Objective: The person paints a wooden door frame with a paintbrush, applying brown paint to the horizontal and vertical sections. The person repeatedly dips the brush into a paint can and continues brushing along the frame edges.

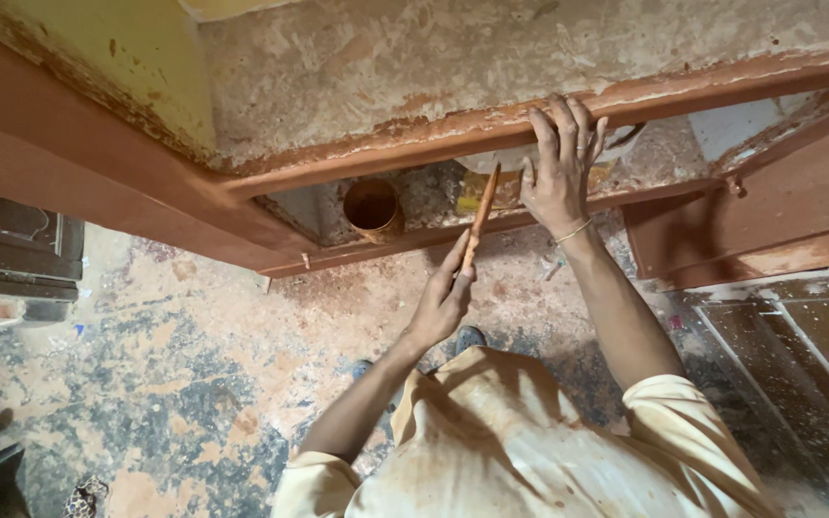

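Paintbrush (481,213) pinched in left hand (443,299), right hand (560,173) fingers spread on brown frame (414,134), paint tin (372,206) nearby

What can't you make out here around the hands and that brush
Head view:
- Brush bristles: tip runs up behind the brown frame bar.
- Right hand palm: only its back shows.
- Left hand grip: fingers wrap the handle, contact hidden.
- Paint tin: interior shadowed, fill level unclear.
- Object behind right hand: blocked, unidentifiable.
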